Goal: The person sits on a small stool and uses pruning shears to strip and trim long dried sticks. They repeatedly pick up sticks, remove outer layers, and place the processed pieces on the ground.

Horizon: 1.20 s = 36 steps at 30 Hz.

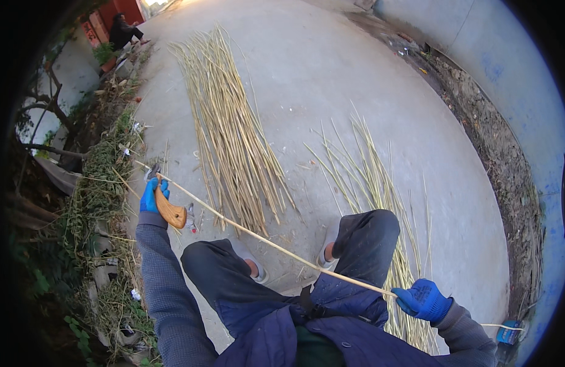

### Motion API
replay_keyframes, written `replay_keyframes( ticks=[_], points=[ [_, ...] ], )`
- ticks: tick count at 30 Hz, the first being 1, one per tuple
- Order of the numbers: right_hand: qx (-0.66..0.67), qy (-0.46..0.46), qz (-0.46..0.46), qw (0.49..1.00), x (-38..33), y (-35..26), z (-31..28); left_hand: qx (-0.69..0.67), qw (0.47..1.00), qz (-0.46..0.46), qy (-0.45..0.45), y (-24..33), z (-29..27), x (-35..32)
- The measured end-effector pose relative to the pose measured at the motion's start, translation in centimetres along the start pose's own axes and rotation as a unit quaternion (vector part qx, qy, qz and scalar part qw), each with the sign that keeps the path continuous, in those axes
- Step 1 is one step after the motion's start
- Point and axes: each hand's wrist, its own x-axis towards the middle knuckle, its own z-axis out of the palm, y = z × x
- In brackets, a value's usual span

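Observation:
My left hand (pixel 150 197), in a blue glove, is closed round a hand tool with a curved wooden handle (pixel 173 212) and a dark metal head (pixel 152 170). Its exact kind does not show. A long, thin, pale stalk (pixel 258 236) slants across my knees, its far end passing by the tool's metal head and my left fingers. At its thicker near end, my right hand (pixel 424 300), also blue-gloved, grips it. Ahead lies a big bundle of dry stalks (pixel 236 128) on the ground. Paler stalks (pixel 386 196) lie beside and beneath my right leg.
Cut weeds and plants (pixel 99 202) line the left edge of the concrete ground (pixel 319 79). A blue wall (pixel 509 67) and a dirt strip (pixel 472 110) run along the right. A person (pixel 123 32) sits far left. A small blue box (pixel 509 332) stands behind my right arm.

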Motion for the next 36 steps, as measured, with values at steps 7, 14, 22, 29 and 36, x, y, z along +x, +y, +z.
replay_keyframes(
  ticks=[7, 14, 22, 29, 36],
  points=[
    [-0.066, 0.036, 0.083, 0.994, -6.0, 2.5, -1.4, -0.035, 0.994, 0.052, 0.087, 6.6, -11.0, 5.9],
    [-0.128, 0.029, 0.208, 0.969, -7.2, 6.2, 0.5, 0.023, 0.999, 0.005, -0.033, 3.4, -7.4, 3.4],
    [-0.083, 0.032, 0.322, 0.942, -14.2, 7.7, 6.8, 0.092, 0.984, -0.094, -0.124, -6.5, 11.2, -5.5],
    [-0.056, -0.077, 0.494, 0.864, -30.0, -0.7, 15.2, 0.049, 0.974, -0.119, -0.185, -7.3, 18.0, -9.8],
    [-0.022, -0.597, 0.717, 0.359, -43.8, -9.7, 14.9, 0.069, 0.973, -0.143, -0.169, -6.5, 17.0, -10.0]
  ],
)
